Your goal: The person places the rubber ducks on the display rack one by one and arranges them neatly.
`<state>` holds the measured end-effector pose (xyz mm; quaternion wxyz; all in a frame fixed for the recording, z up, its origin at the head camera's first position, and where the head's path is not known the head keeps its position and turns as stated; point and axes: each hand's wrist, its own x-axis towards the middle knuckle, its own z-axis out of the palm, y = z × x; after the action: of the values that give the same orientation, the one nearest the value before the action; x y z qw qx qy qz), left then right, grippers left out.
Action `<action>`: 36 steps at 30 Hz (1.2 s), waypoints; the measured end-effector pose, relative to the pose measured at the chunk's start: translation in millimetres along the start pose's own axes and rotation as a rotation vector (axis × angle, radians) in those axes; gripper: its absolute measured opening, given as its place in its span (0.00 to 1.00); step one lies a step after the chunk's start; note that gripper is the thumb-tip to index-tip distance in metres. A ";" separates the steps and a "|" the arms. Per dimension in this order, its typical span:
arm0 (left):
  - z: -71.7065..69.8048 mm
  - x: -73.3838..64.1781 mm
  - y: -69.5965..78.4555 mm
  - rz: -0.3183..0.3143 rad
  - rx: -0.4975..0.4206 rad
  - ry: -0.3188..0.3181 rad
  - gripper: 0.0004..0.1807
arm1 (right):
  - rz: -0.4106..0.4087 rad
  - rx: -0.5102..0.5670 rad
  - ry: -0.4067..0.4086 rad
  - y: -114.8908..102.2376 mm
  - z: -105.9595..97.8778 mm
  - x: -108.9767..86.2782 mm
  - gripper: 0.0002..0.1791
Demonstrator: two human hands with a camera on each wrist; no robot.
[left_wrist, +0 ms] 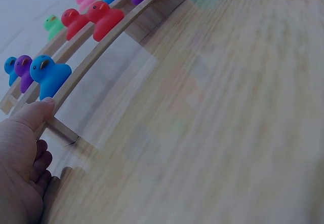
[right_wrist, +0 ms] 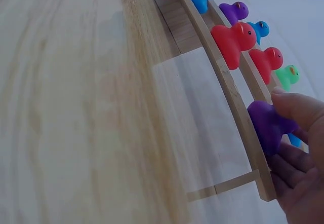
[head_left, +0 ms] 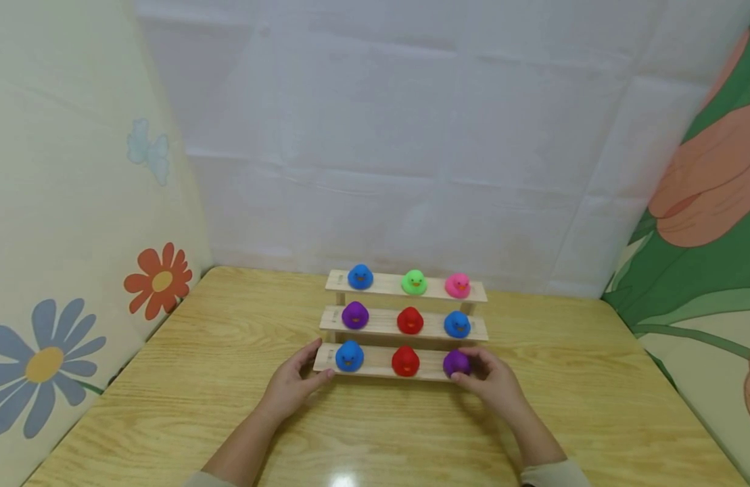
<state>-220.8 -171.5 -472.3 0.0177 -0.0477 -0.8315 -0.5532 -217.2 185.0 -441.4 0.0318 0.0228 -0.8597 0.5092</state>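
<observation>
A three-tier wooden rack (head_left: 377, 370) stands on the table with rubber ducks along each step. My left hand (head_left: 292, 383) grips the left end of its lowest step, thumb at the front edge beside a blue duck (head_left: 349, 356). In the left wrist view the fingers curl below the board (left_wrist: 86, 64). At the other end, my right hand (head_left: 491, 380) pinches a purple duck (right_wrist: 267, 125) between thumb and fingers, on the lowest step. Midway between the hands sits a red duck (head_left: 406, 362).
The middle step carries a purple duck (head_left: 355, 316), a red duck (head_left: 410, 320) and a blue duck (head_left: 457, 325). On the top step are blue (head_left: 360, 276), green (head_left: 414, 282) and pink (head_left: 458, 285) ducks. A white cloth (head_left: 411, 135) hangs behind the wooden table (head_left: 228, 325).
</observation>
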 end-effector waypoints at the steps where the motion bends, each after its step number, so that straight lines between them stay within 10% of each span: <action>1: 0.0 0.0 0.2 -0.002 -0.002 0.001 0.40 | -0.001 -0.001 0.000 0.0 0.3 0.2 0.24; 26: -1.2 0.2 1.5 -0.012 -0.008 -0.011 0.40 | -0.014 0.018 -0.010 -0.3 -1.9 -1.6 0.28; 36: -1.5 1.7 5.0 -0.035 -0.062 0.014 0.35 | -0.030 0.112 0.241 1.4 -20.4 2.2 0.16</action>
<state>-222.0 -170.8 -467.0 0.0125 -0.0299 -0.8146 -0.5792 -218.9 203.5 -432.7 0.1412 -0.0241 -0.8196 0.5548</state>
